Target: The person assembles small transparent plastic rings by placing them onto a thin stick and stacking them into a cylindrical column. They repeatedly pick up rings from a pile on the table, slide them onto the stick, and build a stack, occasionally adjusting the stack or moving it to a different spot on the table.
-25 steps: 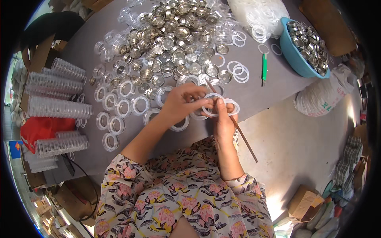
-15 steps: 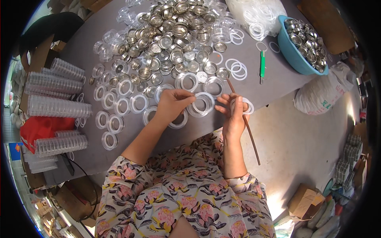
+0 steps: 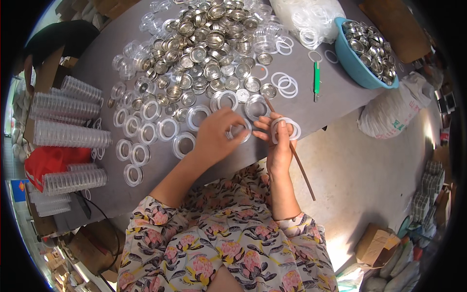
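Note:
My left hand [image 3: 217, 135] is over the near edge of the table, slightly blurred. Its thumb and bent fingers are apart above a clear plastic ring case [image 3: 247, 136], which they partly hide. Close by on the right, my right hand [image 3: 279, 150] is closed around a thin brown stick [image 3: 305, 173] that slants down past the table edge. White flat rings [image 3: 295, 127] are held under its thumb, while the other fingers point left. Around both hands lie clear round cases, among them one [image 3: 198, 118] beyond my left hand and another [image 3: 256, 108] beyond my right.
A heap of silvery metal caps [image 3: 209, 44] covers the far middle. Stacked clear cases [image 3: 73, 134] line the left side. At the right are a blue basin [image 3: 348, 53] of caps, a green-handled tool [image 3: 316, 78], loose white rings [image 3: 287, 86] and a plastic bag [image 3: 311, 19].
My left hand's thumb and fingers have parted from a pinch, and the hand covers more of the clear case. My right hand still holds the stick and white rings. The whole view shifted slightly.

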`<state>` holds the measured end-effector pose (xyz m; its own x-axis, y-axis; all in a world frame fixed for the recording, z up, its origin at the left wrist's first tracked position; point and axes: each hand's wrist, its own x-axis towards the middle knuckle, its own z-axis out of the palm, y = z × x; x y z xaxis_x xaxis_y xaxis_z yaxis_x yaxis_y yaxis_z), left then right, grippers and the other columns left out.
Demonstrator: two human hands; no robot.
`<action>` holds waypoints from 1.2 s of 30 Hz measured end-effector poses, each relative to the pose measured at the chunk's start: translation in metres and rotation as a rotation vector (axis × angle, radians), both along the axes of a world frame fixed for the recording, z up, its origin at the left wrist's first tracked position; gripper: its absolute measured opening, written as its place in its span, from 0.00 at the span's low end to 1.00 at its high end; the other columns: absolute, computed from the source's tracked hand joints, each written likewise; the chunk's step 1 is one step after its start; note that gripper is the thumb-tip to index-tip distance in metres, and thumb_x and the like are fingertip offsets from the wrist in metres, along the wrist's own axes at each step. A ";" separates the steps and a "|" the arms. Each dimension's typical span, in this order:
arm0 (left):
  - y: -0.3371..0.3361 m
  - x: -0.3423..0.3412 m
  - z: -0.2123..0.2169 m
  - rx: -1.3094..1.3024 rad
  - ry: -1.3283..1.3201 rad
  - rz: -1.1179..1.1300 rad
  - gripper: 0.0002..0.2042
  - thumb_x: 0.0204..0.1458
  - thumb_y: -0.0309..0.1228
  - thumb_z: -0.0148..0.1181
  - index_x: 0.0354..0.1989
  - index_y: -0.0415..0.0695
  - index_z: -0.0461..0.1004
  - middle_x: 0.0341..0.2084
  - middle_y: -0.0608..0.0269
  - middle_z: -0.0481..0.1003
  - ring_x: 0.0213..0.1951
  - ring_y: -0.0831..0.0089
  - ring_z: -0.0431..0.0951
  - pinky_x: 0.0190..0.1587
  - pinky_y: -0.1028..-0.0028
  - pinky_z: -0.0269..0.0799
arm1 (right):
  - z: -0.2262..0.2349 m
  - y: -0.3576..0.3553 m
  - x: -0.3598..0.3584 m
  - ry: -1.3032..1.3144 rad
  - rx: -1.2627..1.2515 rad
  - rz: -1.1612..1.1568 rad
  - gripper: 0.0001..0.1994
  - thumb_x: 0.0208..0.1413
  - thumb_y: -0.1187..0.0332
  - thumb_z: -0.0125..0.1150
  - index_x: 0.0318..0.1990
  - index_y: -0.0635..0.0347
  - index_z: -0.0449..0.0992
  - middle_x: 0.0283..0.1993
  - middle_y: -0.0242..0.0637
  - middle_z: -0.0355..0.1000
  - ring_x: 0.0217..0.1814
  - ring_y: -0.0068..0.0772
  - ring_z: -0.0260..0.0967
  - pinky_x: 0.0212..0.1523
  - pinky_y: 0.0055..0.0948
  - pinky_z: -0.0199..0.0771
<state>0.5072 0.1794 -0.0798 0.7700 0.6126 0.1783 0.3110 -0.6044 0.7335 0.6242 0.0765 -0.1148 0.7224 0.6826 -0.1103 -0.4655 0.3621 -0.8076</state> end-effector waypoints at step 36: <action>0.027 0.059 -0.040 0.312 -0.042 0.152 0.08 0.43 0.25 0.63 0.33 0.44 0.74 0.25 0.65 0.71 0.20 0.76 0.69 0.22 0.76 0.63 | -0.005 -0.011 0.026 -0.006 -0.063 -0.181 0.23 0.61 0.57 0.45 0.52 0.73 0.63 0.41 0.48 0.71 0.37 0.31 0.72 0.32 0.26 0.75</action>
